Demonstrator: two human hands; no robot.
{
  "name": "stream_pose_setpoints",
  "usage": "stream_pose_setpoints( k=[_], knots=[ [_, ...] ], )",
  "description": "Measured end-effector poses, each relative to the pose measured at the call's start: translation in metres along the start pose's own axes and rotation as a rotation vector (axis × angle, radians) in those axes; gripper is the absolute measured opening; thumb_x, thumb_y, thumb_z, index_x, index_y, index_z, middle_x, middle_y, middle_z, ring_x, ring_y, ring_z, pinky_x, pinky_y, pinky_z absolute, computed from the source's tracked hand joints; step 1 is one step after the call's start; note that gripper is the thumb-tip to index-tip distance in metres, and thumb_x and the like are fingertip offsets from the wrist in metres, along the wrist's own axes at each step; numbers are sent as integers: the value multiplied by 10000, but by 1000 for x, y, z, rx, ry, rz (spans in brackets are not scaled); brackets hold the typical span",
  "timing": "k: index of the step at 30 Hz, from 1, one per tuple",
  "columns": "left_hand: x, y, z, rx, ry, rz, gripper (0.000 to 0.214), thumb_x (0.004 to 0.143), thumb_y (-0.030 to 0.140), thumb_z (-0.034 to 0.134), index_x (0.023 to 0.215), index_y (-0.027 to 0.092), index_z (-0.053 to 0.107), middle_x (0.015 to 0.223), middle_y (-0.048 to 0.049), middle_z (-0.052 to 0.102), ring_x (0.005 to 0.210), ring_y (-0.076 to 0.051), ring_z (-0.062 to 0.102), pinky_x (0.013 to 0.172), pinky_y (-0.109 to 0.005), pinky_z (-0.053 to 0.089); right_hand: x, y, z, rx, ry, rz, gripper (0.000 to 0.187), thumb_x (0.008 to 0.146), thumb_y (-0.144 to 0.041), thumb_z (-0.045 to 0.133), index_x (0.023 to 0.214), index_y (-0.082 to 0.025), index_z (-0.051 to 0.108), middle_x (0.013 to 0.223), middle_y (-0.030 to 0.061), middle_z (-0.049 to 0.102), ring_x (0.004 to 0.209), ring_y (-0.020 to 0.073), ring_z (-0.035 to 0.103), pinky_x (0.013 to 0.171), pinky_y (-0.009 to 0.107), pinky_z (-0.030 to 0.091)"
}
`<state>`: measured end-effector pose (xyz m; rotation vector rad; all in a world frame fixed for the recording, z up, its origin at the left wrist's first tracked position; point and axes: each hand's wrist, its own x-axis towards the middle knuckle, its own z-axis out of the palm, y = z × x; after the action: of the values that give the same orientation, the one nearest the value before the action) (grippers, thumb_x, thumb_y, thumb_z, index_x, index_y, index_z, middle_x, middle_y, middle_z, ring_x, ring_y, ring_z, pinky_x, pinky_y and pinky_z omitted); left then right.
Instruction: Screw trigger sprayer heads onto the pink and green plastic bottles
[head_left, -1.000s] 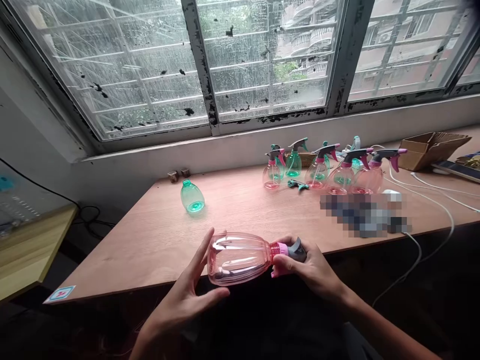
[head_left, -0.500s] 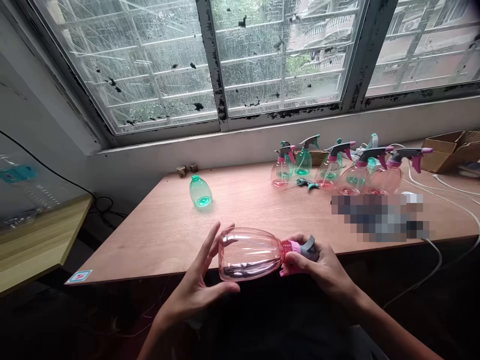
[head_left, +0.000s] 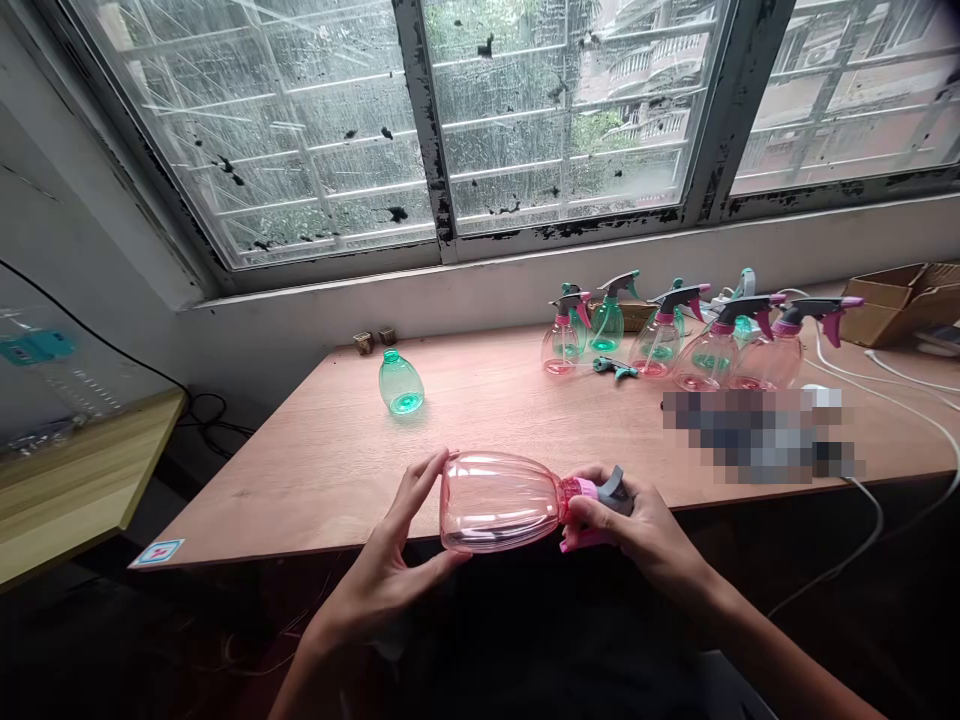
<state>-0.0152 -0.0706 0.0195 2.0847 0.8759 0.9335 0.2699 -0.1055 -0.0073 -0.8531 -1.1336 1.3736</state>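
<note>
A clear pink spray bottle lies sideways in the air in front of me, its base to the left. My right hand is closed around its neck, with the pink collar and grey spray head partly hidden by the fingers. At the base end, my left hand has its thumb on the lower edge and its fingers on the upper edge. Behind it, a green bottle without a spray head stands upright on the wooden table.
Several pink and green spray bottles stand at the right back, with a loose green-grey spray head before them. A blurred patch, white cables and a cardboard box are farther right. Two small brown objects sit by the wall.
The left hand's fingers have closed in from around the bottle's base to touch its edges. The bottle has shifted slightly upward, and the right hand keeps its hold.
</note>
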Motion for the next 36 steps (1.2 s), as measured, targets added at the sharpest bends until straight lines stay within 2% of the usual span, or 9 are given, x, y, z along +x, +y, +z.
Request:
stream_pose_setpoints(
  k=[5,9,13,18,22,24,26,31,36],
  knots=[
    [2,1,3,-143,3,-44,961,770,539,744,1545,379,198,1622,-44,265,1483,-353,224,1219,-492,211,-3,4,0,-58,57,-80,311,818,-389,765,981,-165,625,720,30,728,650,196,707,672,326,598],
    [5,-2,6,-169,31,-113,843,806,737,526,1501,288,365,1552,-101,393,1420,-400,333,1176,-531,283,-8,8,-2,-248,160,-220,285,793,-359,791,979,-185,664,752,31,735,657,185,696,617,264,566],
    [4,-1,5,-168,24,-108,678,892,582,561,1481,286,398,1500,-98,467,1388,-377,399,1163,-520,315,-8,7,-3,-310,192,-247,307,758,-368,815,964,-190,673,793,41,738,668,195,691,598,264,559],
    [1,6,4,-177,34,29,726,825,304,749,1464,356,408,1583,-56,329,1473,-340,265,1204,-464,268,-2,3,-3,-54,40,-101,309,844,-426,726,986,-177,608,695,41,736,659,226,721,688,346,592],
    [4,7,4,-188,26,50,853,755,557,747,1490,357,364,1616,-62,259,1484,-376,203,1208,-502,240,-3,3,-2,-61,68,-136,276,832,-382,748,972,-183,617,712,34,747,658,204,724,672,302,591],
    [5,4,4,-201,38,-27,931,716,717,656,1507,357,323,1590,-79,309,1453,-393,266,1195,-532,251,-5,4,-1,-125,113,-195,256,819,-357,762,960,-184,636,719,29,748,652,192,721,644,270,583],
    [6,0,3,-190,38,-102,877,745,756,583,1487,342,366,1526,-94,402,1405,-398,351,1178,-552,272,-6,6,0,-190,141,-242,250,803,-334,777,963,-189,651,718,21,746,641,181,713,612,246,569],
    [2,-1,1,-178,-4,-116,648,874,497,640,1457,319,420,1534,-81,378,1425,-365,338,1193,-503,270,-8,6,0,-252,122,-237,262,782,-322,793,966,-194,657,743,27,751,641,188,715,600,252,566],
    [0,4,1,-193,9,57,688,870,302,676,1483,352,367,1602,-49,266,1496,-338,188,1221,-475,215,-7,5,3,-157,7,-80,305,809,-390,768,983,-174,642,717,53,757,678,224,735,673,315,599]
  ],
)
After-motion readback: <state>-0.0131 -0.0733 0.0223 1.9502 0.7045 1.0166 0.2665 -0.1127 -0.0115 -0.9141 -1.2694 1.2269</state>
